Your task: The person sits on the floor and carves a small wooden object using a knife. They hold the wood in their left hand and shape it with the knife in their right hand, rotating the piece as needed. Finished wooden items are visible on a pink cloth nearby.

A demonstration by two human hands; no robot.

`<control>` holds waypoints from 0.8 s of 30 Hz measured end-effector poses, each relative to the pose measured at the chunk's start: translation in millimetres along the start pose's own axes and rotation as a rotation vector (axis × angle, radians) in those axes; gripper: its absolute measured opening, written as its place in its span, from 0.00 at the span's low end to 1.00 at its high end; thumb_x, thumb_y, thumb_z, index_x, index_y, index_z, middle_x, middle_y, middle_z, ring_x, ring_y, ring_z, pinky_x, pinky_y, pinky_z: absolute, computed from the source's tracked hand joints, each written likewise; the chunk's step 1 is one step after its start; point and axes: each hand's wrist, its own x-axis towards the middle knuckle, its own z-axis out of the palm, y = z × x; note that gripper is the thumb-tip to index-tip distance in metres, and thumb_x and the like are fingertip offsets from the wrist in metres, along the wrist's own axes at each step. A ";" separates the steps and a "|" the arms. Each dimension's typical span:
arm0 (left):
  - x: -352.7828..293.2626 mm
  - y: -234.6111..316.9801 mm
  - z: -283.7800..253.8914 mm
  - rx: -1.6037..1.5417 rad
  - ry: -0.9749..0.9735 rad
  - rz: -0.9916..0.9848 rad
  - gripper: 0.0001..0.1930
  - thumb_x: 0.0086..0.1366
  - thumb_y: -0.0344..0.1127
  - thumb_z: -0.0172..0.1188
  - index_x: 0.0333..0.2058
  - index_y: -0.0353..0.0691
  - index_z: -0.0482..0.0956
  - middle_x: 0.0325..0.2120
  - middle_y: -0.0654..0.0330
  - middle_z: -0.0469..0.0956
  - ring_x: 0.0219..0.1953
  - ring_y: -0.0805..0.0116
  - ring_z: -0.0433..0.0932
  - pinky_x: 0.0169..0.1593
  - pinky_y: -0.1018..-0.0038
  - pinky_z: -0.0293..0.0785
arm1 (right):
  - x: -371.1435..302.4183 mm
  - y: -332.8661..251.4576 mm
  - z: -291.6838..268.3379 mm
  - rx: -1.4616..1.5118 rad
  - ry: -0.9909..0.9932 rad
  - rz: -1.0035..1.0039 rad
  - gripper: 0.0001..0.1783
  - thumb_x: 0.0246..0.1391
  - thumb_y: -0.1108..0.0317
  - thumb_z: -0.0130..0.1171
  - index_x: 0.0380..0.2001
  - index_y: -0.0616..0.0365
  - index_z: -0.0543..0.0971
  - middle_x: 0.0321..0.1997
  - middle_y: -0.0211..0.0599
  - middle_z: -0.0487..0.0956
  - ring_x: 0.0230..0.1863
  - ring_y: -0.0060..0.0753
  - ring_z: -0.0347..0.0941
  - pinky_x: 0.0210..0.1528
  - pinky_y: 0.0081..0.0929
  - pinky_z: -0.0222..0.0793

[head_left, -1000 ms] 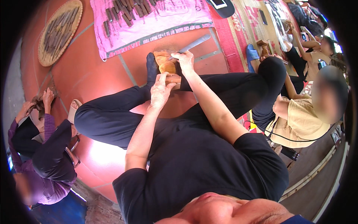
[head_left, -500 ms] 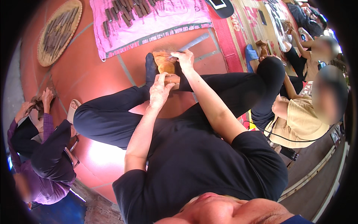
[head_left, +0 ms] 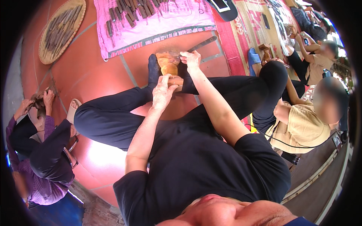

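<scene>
My left hand (head_left: 162, 92) is closed round the reddish-brown block base of a wooden carving (head_left: 169, 67), which stands between my feet with its lighter, rounded, partly shaped body pointing away from me. My right hand (head_left: 191, 59) pinches a long, flat, file-like metal tool (head_left: 204, 44) at the carving's far right side. One end of the tool sticks out to the upper right and looks dark. Its other end lies against or just over the carving's top; exact contact is too small to tell.
A pink cloth (head_left: 158, 34) with rows of wooden-handled carving tools (head_left: 130, 11) lies ahead. At far left is a round woven tray (head_left: 42, 56) of similar tools. People sit working on both sides, one (head_left: 52, 180) at left, another (head_left: 301, 120) at right. A blue slipper (head_left: 253, 57) rests on the mat.
My right hand has shifted slightly right, and the tool has tilted, its face going from shiny to dark. My left hand still grips the base.
</scene>
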 end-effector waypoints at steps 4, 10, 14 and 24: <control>1.6 7.7 -5.7 -0.025 -0.022 -0.021 0.24 0.54 0.36 0.63 0.50 0.44 0.66 0.46 0.58 0.71 0.48 0.55 0.73 0.49 0.65 0.70 | -0.3 11.6 15.6 -0.056 -0.130 -0.153 0.12 0.35 0.76 0.66 0.29 0.65 0.80 0.26 0.32 0.80 0.27 0.27 0.75 0.32 0.21 0.70; -0.6 -1.5 1.3 -0.007 0.018 0.000 0.24 0.54 0.36 0.62 0.50 0.44 0.66 0.46 0.58 0.71 0.48 0.54 0.73 0.48 0.65 0.70 | 4.7 5.3 3.2 -0.015 -0.015 0.007 0.10 0.36 0.78 0.65 0.28 0.64 0.80 0.24 0.32 0.79 0.22 0.25 0.72 0.27 0.20 0.68; 2.7 3.7 -0.6 -0.022 -0.029 -0.010 0.24 0.54 0.36 0.63 0.50 0.44 0.66 0.46 0.58 0.71 0.48 0.55 0.73 0.49 0.65 0.70 | 11.5 26.0 7.7 -0.001 -0.119 -0.253 0.12 0.35 0.74 0.67 0.28 0.63 0.82 0.24 0.32 0.79 0.25 0.29 0.75 0.31 0.24 0.69; -0.5 2.4 -1.4 -0.029 -0.002 -0.003 0.24 0.54 0.35 0.62 0.50 0.44 0.66 0.46 0.58 0.71 0.48 0.55 0.73 0.49 0.65 0.70 | 1.6 11.6 11.2 -0.088 -0.042 -0.142 0.13 0.35 0.72 0.67 0.29 0.63 0.82 0.24 0.32 0.80 0.26 0.29 0.75 0.33 0.24 0.69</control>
